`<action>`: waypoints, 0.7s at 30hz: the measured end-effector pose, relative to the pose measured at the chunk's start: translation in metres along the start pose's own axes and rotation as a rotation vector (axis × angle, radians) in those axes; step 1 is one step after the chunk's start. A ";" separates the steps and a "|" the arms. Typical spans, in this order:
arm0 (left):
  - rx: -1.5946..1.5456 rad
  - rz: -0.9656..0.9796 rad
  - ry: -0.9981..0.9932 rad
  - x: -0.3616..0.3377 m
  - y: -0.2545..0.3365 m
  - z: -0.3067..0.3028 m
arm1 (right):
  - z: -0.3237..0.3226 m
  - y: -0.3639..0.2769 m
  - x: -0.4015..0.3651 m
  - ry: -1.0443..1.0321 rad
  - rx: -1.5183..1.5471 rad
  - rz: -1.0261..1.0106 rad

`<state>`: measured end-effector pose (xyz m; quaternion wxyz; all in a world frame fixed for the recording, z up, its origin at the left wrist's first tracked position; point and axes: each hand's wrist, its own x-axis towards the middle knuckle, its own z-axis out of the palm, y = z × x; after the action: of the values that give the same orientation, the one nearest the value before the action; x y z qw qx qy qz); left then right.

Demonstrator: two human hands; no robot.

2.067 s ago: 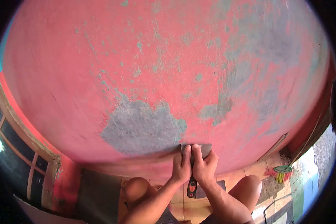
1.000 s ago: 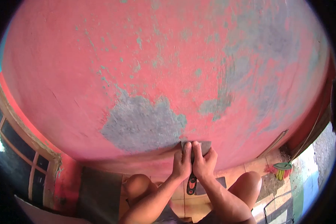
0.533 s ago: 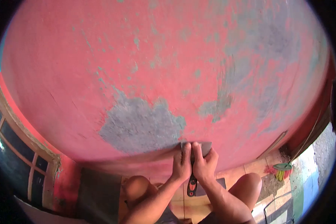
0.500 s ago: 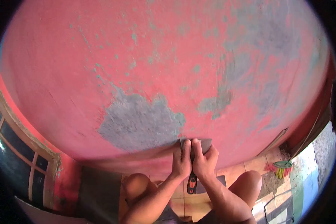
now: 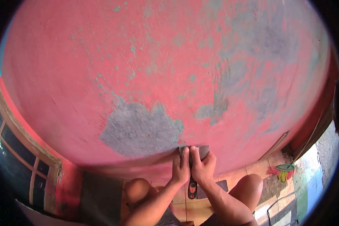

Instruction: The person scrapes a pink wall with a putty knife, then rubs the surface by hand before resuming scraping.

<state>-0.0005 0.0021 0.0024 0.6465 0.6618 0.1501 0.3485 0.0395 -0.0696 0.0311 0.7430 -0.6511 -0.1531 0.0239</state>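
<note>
A wide scraper with a dark blade and a black and orange handle is held in both hands against the lower part of the pink wall. My left hand grips its left side, thumb up on the blade. On the right side, my right hand is wrapped round it, with its thumb beside the other one. The handle points down between my wrists. Just up and left of the blade lies a large bare grey patch where paint is gone.
A broom head with green, red and yellow parts rests on the floor at the right. Window frame at the left. My bent knees flank my arms above the tiled floor. A dark mat lies at lower left.
The scraper and both hands appear slightly lower and further left in the view. The wall patches have also shifted a little in the picture. Both hands keep their grip.
</note>
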 end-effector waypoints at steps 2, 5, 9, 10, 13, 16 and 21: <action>-0.040 -0.019 -0.022 -0.001 0.005 0.000 | -0.001 0.001 0.002 -0.005 -0.002 0.001; -0.027 -0.026 -0.009 -0.010 -0.004 0.000 | -0.004 0.010 -0.001 -0.013 -0.016 0.032; -0.014 -0.019 0.001 -0.003 -0.001 0.000 | 0.003 0.007 0.001 0.016 0.025 -0.037; -0.009 -0.022 -0.004 -0.003 0.002 0.001 | 0.005 0.006 0.001 0.039 0.055 -0.060; 0.008 -0.041 -0.063 -0.002 0.008 -0.007 | 0.002 -0.011 -0.001 0.000 0.055 -0.021; 0.027 -0.058 -0.030 -0.006 -0.011 -0.008 | -0.002 0.009 -0.002 -0.035 -0.043 0.030; 0.049 0.017 0.040 -0.001 0.001 0.002 | -0.001 0.003 -0.001 -0.039 0.020 0.002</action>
<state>0.0002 -0.0002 0.0038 0.6241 0.6716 0.1658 0.3632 0.0390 -0.0701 0.0284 0.7462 -0.6434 -0.1664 0.0388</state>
